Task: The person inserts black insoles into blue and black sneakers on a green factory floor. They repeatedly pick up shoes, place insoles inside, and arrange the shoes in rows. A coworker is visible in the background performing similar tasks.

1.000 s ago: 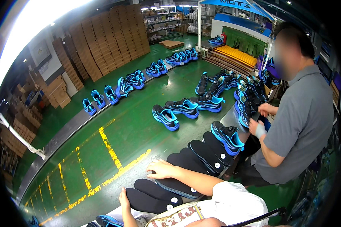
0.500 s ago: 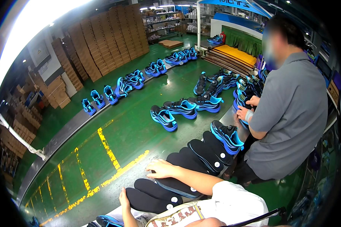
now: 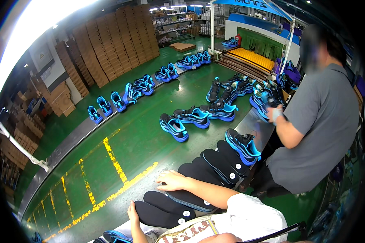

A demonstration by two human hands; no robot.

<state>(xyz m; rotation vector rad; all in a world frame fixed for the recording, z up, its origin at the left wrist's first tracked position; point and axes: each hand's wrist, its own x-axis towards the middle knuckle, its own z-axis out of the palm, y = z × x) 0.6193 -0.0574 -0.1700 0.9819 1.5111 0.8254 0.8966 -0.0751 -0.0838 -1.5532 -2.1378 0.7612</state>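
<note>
Black insoles with round white stickers lie in a row along the metal ledge in front of me. My left hand (image 3: 133, 212) is against the toe ends of the nearest pair of insoles (image 3: 160, 212), its fingers straight and its thumb hidden. Over the toe ends of the neighbouring insoles (image 3: 190, 198) rests my right hand (image 3: 172, 180), fingers spread. More insoles (image 3: 219, 162) lie farther right, beside a single black and blue sneaker (image 3: 242, 146). Part of another blue shoe (image 3: 117, 236) shows at the lower edge, next to my left forearm.
A green belt (image 3: 142, 129) with yellow lines carries several sneakers (image 3: 190, 115). More shoes stand on the far ledge (image 3: 75, 131). At right, a co-worker in a grey shirt (image 3: 320, 117) handles a dark item among shoes. Stacked brown cartons (image 3: 113, 44) and a yellow roller machine (image 3: 251, 58) stand behind.
The belt's shoes and yellow lines have shifted slightly left. The co-worker has leaned away to the right, one hand now lifted around a dark, blurred item. My hands have stayed put.
</note>
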